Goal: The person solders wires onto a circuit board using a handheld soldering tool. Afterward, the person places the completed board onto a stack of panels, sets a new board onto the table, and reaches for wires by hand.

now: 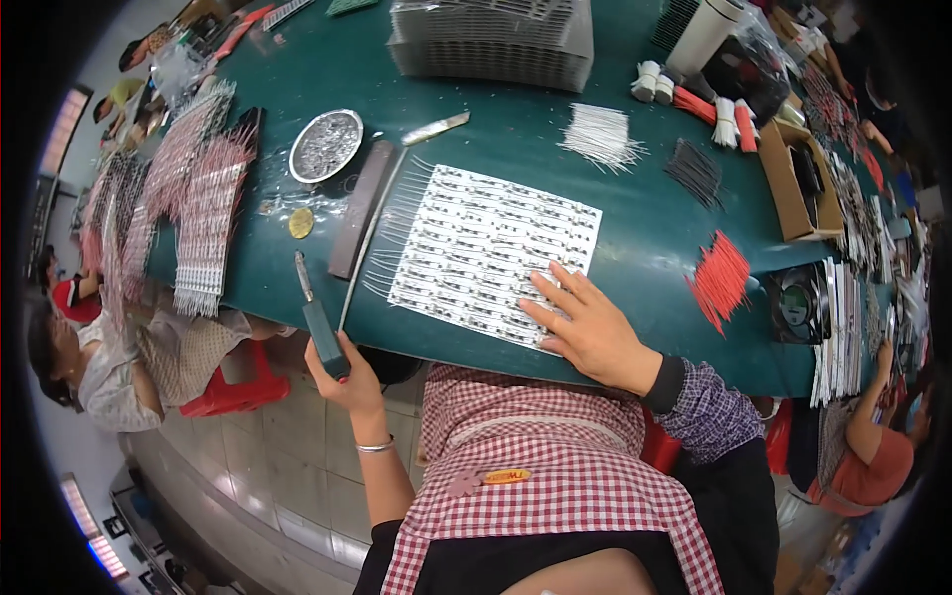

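In my left hand (349, 381) is a soldering iron (319, 327), gripped by its dark green handle with the metal tip pointing up and away from me, over the table's near edge. My right hand (598, 332) rests with fingers spread on the lower right of a white circuit board panel (486, 248). Rows of small dark parts cover this panel, and thin white wires (385, 268) stick out along its left side. Left of the panel lie a long dark bar (359, 210) and a thin rod (369, 233). A yellowish lump (300, 223) sits near the iron's tip.
A metal bowl of silvery scraps (327, 146) and a cutter knife (436, 129) lie beyond. White (601, 137), black (694, 173) and red wires (719, 282) lie rightward. Wired boards (210, 228) hang at left; stacked trays (491, 45) stand far. Co-workers sit at both sides.
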A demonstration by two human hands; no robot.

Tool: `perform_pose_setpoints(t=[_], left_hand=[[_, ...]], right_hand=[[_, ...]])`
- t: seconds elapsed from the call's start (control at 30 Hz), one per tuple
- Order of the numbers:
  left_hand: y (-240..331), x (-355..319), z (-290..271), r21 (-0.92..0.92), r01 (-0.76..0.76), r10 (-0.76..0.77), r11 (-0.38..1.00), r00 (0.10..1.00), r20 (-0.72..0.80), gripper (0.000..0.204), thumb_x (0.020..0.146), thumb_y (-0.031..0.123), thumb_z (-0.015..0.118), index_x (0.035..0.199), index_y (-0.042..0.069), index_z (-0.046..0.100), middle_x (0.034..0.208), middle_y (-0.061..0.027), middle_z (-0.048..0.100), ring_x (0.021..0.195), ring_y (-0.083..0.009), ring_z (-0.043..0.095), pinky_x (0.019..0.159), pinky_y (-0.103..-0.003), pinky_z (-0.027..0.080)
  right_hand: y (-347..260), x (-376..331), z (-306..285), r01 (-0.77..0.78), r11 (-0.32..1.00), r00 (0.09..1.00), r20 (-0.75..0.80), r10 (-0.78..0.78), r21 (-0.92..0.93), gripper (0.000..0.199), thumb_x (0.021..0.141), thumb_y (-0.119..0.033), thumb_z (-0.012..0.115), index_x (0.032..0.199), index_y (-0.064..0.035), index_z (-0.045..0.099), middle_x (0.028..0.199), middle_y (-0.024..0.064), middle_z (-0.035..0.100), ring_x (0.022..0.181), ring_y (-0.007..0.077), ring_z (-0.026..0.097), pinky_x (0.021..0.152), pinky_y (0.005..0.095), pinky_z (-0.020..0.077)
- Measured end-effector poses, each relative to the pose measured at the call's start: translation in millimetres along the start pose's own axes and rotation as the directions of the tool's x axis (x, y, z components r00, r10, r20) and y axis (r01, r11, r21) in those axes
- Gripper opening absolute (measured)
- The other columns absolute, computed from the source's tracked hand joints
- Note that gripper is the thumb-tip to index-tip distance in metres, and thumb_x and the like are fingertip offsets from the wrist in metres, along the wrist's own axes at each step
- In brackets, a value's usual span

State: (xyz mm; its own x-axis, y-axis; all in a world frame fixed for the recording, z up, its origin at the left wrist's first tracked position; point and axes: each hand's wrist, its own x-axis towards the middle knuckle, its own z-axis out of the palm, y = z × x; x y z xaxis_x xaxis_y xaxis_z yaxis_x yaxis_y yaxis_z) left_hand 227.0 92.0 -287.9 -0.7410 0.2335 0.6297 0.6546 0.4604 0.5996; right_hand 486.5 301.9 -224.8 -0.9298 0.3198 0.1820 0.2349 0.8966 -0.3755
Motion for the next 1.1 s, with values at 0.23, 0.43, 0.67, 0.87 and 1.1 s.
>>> perform_pose_setpoints(t=[0.23, 0.43, 0.67, 0.87, 1.1], left_hand=[[5, 16, 11, 0.024, -0.068, 0.068, 0.997, 0.998, -0.006, 0.024, 0.086, 0.0, 0.07, 0.106, -0.007, 0.059, 0.096, -0.0145, 0.062, 0.083, -0.0253, 0.061, 0.077, -0.034, 0.05], [9, 16, 20, 0.025, -0.11, 0.112, 0.994, 0.992, -0.065, 0.021, 0.087, 0.003, 0.07, 0.104, -0.005, 0.06, 0.09, -0.0109, 0.062, 0.077, -0.0202, 0.059, 0.073, -0.031, 0.049], [13, 1, 15, -0.044, 0.144, -0.149, 0.989, 0.979, -0.138, 0.017, 0.087, 0.001, 0.07, 0.102, -0.006, 0.064, 0.089, -0.0104, 0.067, 0.076, -0.0175, 0.063, 0.067, -0.028, 0.05], [34, -2, 7, 0.11, 0.201, -0.183, 0.973, 0.971, -0.155, 0.01, 0.088, 0.005, 0.071, 0.091, -0.005, 0.07, 0.088, -0.009, 0.072, 0.071, -0.0153, 0.067, 0.061, -0.028, 0.051], [28, 10, 26, -0.143, 0.294, -0.312, 0.945, 0.941, -0.128, 0.018, 0.091, 0.005, 0.067, 0.105, -0.007, 0.065, 0.103, -0.0088, 0.07, 0.09, -0.0148, 0.066, 0.08, -0.028, 0.051]], right_hand=[[-12, 1, 11, -0.05, 0.999, 0.993, 0.112, 0.048, 0.02, 0.065, 0.084, -0.025, 0.069, 0.144, -0.0167, 0.044, 0.153, 0.0116, 0.035, 0.142, 0.034, 0.03, 0.113, 0.0511, 0.0306], [-19, 6, 14, -0.093, 0.996, 0.99, 0.108, 0.093, -0.005, 0.062, 0.087, -0.027, 0.067, 0.143, -0.0157, 0.045, 0.153, 0.0132, 0.035, 0.14, 0.0342, 0.032, 0.113, 0.0505, 0.0308], [-22, 5, 15, -0.12, 0.992, 0.986, 0.125, 0.115, 0.04, 0.062, 0.087, -0.026, 0.067, 0.144, -0.0159, 0.044, 0.153, 0.0124, 0.034, 0.141, 0.0338, 0.031, 0.114, 0.0507, 0.0285], [-20, 5, 22, -0.155, 0.981, 0.981, 0.134, 0.139, 0.115, 0.067, 0.085, -0.024, 0.069, 0.146, -0.0191, 0.042, 0.157, 0.0107, 0.028, 0.144, 0.0339, 0.025, 0.115, 0.0527, 0.0254], [-17, 5, 22, -0.142, 0.982, 0.984, 0.126, 0.127, 0.123, 0.066, 0.085, -0.026, 0.069, 0.146, -0.0192, 0.042, 0.157, 0.0099, 0.029, 0.144, 0.0336, 0.025, 0.115, 0.0521, 0.0254]])
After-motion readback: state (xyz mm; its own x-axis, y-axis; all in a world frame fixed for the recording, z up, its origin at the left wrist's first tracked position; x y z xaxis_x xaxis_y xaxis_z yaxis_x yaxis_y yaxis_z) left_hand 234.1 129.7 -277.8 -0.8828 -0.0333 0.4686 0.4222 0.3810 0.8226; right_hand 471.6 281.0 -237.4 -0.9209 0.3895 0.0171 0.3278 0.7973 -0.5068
